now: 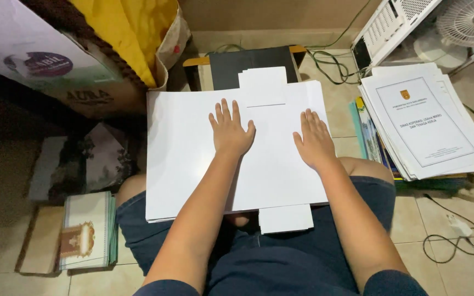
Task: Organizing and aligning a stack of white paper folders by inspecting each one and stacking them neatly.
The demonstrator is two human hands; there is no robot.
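Left hand (229, 130): flat, palm down, fingers spread and straight, thumb angled out to the right. Released, gripping nothing; it presses on the white cut-out sheet (193, 159) lying across the person's lap. Fingertips point away from the body, toward a short slit line in the sheet just ahead and to the right of them.

Right hand (315, 141): likewise flat and open, palm down, fingers close together, thumb out to the left. It rests on the same sheet, nearer its right edge. Nothing grasped.

The sheet spreads under and around both hands, wide to the left of the left hand. A tab juts out beyond the fingertips, another sticks out toward the body between the forearms. More sheets seem stacked beneath; edges show at lower left.

Beyond the fingertips: a dark board (253, 63) partly under the far tab. Right of the right hand, well apart: a stack of printed documents (426, 123) on the tile floor. Left of the left hand, down by the knee: a pile of booklets (86, 230). Far left, ahead: a cardboard box (78, 82).
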